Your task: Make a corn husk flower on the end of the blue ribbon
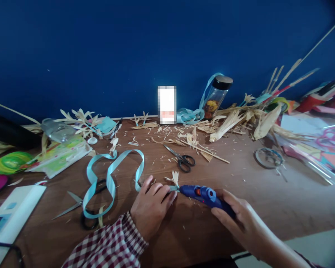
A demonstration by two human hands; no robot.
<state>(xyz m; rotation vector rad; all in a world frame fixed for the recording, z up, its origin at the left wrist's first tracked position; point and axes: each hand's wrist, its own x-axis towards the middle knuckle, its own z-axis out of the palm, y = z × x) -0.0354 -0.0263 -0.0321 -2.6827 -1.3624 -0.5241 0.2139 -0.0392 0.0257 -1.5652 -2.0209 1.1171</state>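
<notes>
My right hand (234, 219) wraps its fingers around the blue glue gun (194, 191), at five o'clock. My left hand (153, 206) pinches the light blue ribbon (111, 186) beside the pale flower (175, 178), near six o'clock.

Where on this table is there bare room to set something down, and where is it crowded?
Largely bare: tabletop right of the right hand, nearer than the ring; also between left sleeve and right forearm. Crowded: the back, with husks and jar; the left, with ribbon over scissors.
</notes>
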